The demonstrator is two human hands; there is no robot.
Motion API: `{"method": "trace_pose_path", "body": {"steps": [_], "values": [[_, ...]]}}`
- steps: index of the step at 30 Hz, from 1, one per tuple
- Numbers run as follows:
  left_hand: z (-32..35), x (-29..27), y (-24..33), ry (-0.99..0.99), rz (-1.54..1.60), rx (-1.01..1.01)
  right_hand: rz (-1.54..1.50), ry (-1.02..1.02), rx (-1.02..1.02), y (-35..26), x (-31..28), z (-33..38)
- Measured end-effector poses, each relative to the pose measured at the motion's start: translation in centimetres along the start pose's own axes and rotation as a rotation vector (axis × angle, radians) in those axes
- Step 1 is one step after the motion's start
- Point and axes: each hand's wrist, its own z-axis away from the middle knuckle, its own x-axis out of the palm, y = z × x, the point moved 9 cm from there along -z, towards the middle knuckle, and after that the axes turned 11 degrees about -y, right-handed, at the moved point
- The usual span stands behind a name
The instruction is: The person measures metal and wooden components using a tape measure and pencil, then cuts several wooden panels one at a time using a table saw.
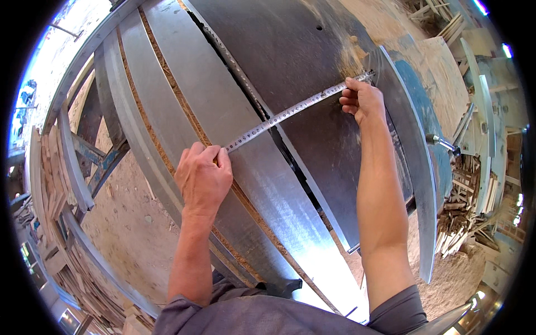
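A white metal tape measure (296, 109) stretches across a metal machine table, rising from left to right. Around its near end, my left hand (202, 177) is closed, and a small yellow bit shows between the fingers; the rest of what it holds there is hidden. My right hand (365, 101) has its thumb and fingers pinched on the blade by the far end, close to a grey metal rail (410, 123). The blade crosses a long dark slot (287, 156) in the table. Left of the slot lies the brighter metal surface (259, 173); right of it, a darker plate (312, 50).
Sawdust fills narrow grooves (245, 204) along the table. A clamp-like metal handle (441, 143) sticks out past the rail. Scrap wood (460, 212) is heaped at the right, and wood strips (50, 178) are stacked at the left. Sawdust covers the floor (131, 195).
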Motion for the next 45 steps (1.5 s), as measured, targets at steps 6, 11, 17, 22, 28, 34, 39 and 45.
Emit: {"method": "trace_pose_path", "body": {"steps": [6,11,17,22,28,34,39,45], "values": [[-0.02,-0.14,-0.03,-0.003,0.018,0.002,-0.002,0.025,-0.017,0.05,-0.21,0.23],[-0.17,0.11,-0.19,-0.056,0.015,-0.019,-0.014,0.020,-0.025,0.03,-0.12,0.31],[-0.12,0.00,-0.21,-0.016,0.028,0.005,-0.031,0.018,-0.040,0.12,-0.14,0.23],[-0.31,-0.03,-0.16,-0.043,0.017,-0.010,-0.039,0.024,-0.046,0.23,-0.19,0.08],[-0.49,0.03,-0.17,-0.071,0.023,-0.030,-0.046,0.036,-0.055,0.14,-0.23,0.30],[-0.49,-0.13,-0.14,-0.046,0.008,-0.013,-0.068,0.026,-0.053,0.21,-0.08,0.27],[-0.58,-0.07,-0.04,-0.076,0.004,-0.014,-0.070,0.018,-0.060,-0.16,0.08,0.67],[-0.52,-0.21,-0.04,-0.066,0.011,0.000,-0.056,0.024,-0.050,-0.11,0.04,0.53]]}}
